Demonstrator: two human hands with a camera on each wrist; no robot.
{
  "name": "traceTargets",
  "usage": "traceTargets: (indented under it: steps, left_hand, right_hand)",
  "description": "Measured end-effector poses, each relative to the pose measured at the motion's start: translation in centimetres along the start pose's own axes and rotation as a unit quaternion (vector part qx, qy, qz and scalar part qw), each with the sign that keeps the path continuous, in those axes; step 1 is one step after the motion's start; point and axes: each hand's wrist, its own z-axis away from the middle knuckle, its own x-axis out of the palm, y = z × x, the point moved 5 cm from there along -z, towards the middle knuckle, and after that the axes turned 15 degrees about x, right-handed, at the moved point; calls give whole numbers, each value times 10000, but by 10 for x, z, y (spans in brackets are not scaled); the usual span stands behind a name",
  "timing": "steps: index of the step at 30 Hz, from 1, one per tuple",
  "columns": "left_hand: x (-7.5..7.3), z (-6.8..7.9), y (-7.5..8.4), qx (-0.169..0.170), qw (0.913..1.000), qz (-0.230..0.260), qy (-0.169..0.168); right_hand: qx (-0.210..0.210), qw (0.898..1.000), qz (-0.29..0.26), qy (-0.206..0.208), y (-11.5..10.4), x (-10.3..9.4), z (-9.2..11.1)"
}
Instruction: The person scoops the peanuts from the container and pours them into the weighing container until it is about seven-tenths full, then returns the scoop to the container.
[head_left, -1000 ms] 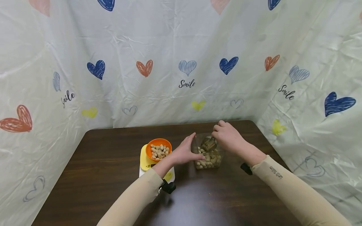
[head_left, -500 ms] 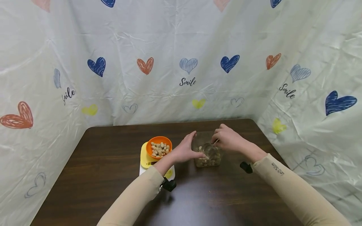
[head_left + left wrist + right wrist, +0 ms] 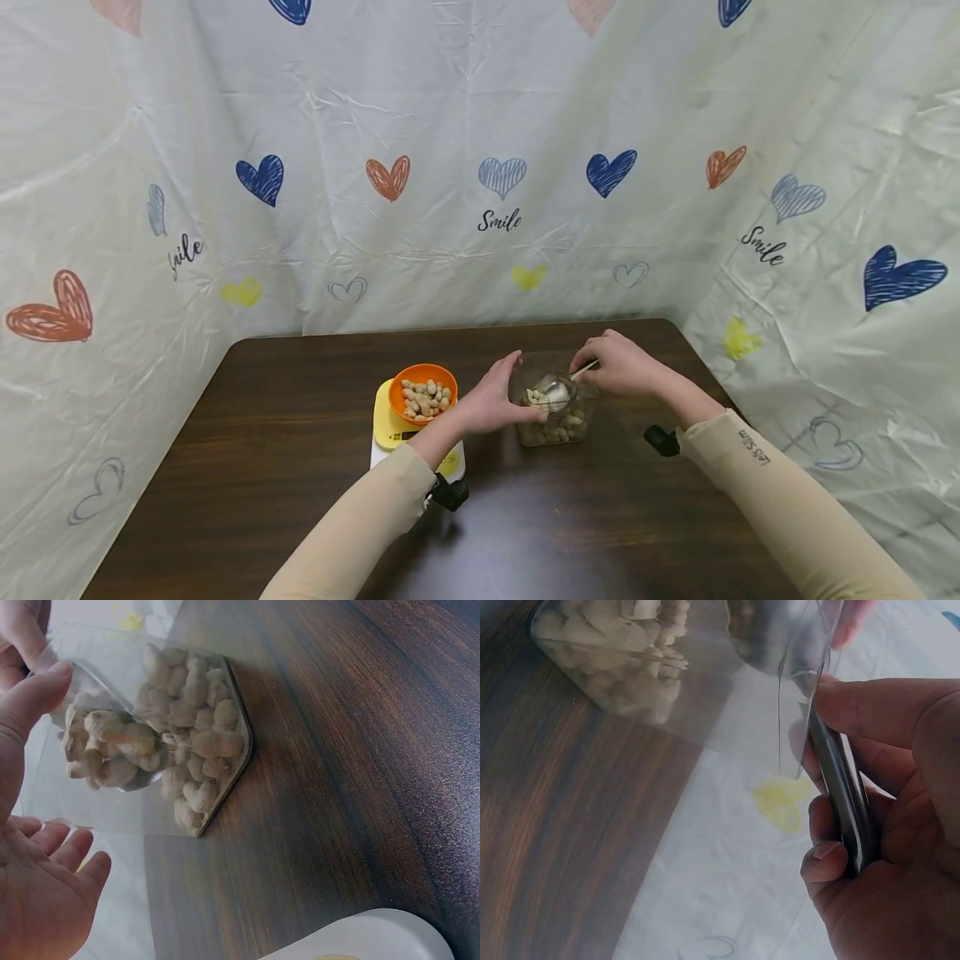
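Cream long sleeves are worn on both arms: the left sleeve (image 3: 352, 529), creased near its cuff, and the right sleeve (image 3: 806, 508), printed on the forearm with dark lettering (image 3: 753, 447). A small black wrist camera is worn at the left cuff (image 3: 449, 493), another at the right (image 3: 662, 442). Both hands are left ungloved.

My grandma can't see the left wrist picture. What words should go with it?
A metal scoop heaped with peanuts is inside a clear box holding more peanuts. The left hand is spread at the box, which stands on a dark wooden table.
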Motion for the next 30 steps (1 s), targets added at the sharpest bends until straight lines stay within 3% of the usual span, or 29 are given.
traceTargets:
  steps: [16,30]
  left_hand:
    - [0,1,0,4,10000,59,-8]
    - [0,1,-3,-60,10000,16,-44]
  right_hand:
    - [387,9959,-807,155,17,-12,7]
    - [346,9929,-944,635,25,-10,-5]
